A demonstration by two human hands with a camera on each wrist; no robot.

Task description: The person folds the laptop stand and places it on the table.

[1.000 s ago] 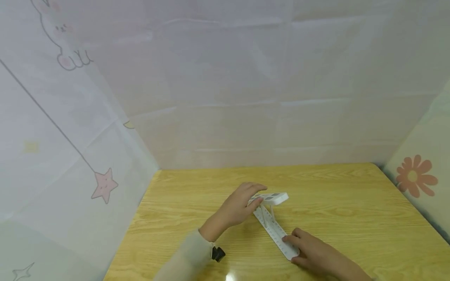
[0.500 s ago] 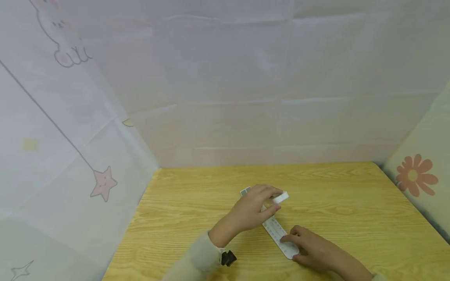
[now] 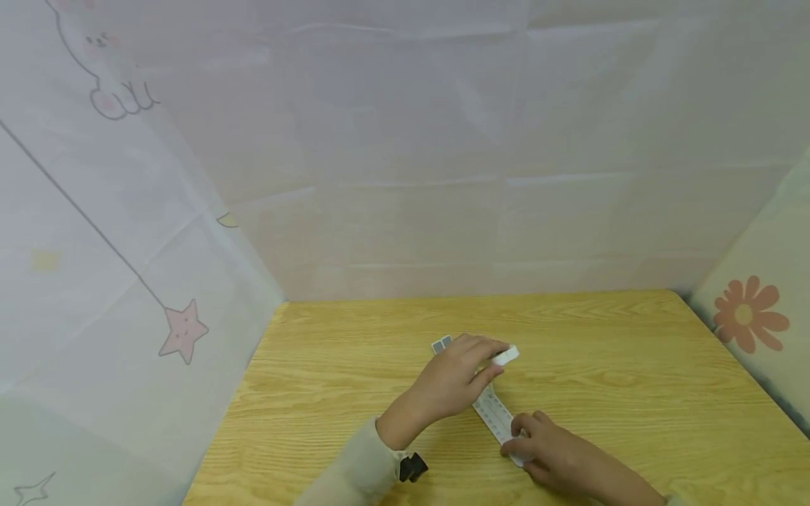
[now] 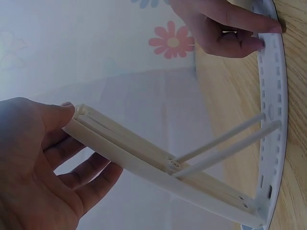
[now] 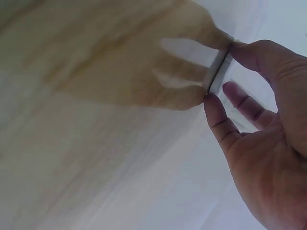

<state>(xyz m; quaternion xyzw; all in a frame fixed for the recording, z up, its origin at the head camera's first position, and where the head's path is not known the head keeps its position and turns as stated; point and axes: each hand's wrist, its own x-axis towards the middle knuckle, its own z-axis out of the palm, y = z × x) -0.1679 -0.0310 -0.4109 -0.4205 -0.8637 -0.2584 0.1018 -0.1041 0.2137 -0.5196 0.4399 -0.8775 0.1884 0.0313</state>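
While the left hand pinches the raised panel and the right hand the near end of the slotted base, the white folding stand, likely light, stiff, best held off its thin struts, sits on the wooden table, edges well apart.

Yellow wood-grain table with one slotted leaf of a white hinged stand on it.

Wood-grain bench, creased backdrop sheet behind it.
Left of the bench, a smiling pink star print and, farther up that side, a cartoon animal; right of the bench, a red flower print.
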